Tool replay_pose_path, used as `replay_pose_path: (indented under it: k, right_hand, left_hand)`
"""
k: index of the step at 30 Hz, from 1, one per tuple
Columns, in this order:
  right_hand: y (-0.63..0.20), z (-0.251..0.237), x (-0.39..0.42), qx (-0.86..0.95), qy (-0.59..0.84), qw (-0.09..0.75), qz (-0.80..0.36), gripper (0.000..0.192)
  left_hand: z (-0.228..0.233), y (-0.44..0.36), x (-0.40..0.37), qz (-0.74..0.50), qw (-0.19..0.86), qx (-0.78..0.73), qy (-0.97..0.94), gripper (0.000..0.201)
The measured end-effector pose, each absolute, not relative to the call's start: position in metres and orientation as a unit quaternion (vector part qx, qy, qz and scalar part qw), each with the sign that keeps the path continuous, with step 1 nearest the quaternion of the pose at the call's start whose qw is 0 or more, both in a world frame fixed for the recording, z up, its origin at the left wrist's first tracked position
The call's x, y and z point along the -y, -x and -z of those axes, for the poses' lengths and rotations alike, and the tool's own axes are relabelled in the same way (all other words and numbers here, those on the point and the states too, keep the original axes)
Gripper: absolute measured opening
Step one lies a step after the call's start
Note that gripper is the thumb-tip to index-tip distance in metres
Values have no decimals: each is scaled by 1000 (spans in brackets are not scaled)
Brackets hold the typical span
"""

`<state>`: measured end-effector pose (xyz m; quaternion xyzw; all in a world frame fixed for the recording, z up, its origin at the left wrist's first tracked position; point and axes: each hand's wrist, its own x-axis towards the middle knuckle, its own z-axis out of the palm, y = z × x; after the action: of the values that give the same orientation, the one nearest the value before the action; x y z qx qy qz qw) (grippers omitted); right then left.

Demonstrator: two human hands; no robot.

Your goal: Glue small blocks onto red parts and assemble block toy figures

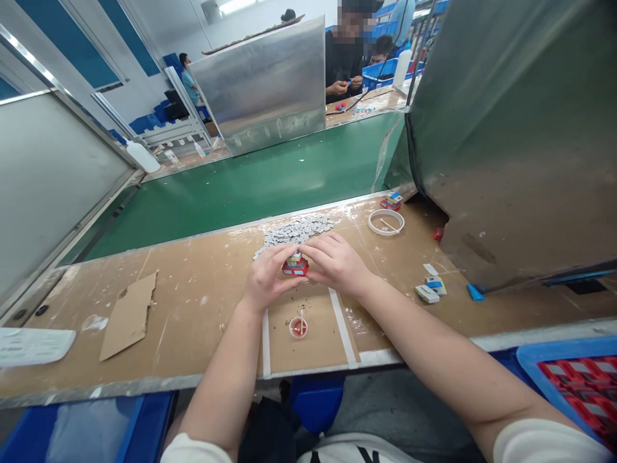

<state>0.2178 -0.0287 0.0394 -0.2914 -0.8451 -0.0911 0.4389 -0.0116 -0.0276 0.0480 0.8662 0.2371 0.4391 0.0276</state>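
Block [295, 269], small, red with grey-and-white top, held over brown cardboard-covered tabletop [193, 302], grip closed on it from left hand [265, 274] and right hand [338, 263]. Hold level, pressing evenly from both sides. Nearer, small translucent round cup [298, 328]: avoid knocking. Beyond, loose flat grey pieces [299, 231].

I find a factory assembly floor: a long green belt [231, 193] divides the near workbench [193, 289] from the far bench [385, 99], where a co-worker [341, 64] handles small parts; a blue crate [569, 349] holds rows of matching red pieces [578, 386].
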Motion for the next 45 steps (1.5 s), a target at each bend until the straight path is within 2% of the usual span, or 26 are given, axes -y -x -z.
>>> replay_pose_path:
  k: [4, 7, 11, 16, 19, 25, 33, 38, 45]
  right_hand:
    - [-217, -36, 29, 844, 287, 447, 66, 38]
    - [-213, -35, 33, 827, 285, 484, 13, 41]
    - [-205, -37, 43, 784, 300, 544, -23, 39]
    - [-198, -36, 47, 762, 296, 575, -32, 58]
    - [-198, -35, 46, 781, 277, 559, -40, 65]
    - [-199, -38, 47, 797, 250, 549, -17, 57]
    - [-199, -39, 45, 802, 243, 546, -5, 57]
    - [-199, -41, 46, 796, 231, 559, 7, 53]
    - [-199, -41, 48, 809, 213, 546, 32, 60]
  left_hand:
    - [-40, 12, 28, -436, 100, -289, -846, 63]
    - [-35, 9, 31, -462, 258, -288, -798, 59]
    - [-37, -1, 38, -483, 498, -191, -694, 51]
    - [-46, -6, 45, -470, 630, -155, -598, 55]
    - [-48, -4, 46, -463, 656, -142, -580, 55]
    - [-46, 2, 44, -446, 672, -167, -567, 58]
    - [-35, 7, 39, -472, 625, -206, -586, 54]
    - [-28, 7, 36, -481, 598, -169, -619, 55]
    - [-29, 7, 36, -504, 553, -174, -641, 59]
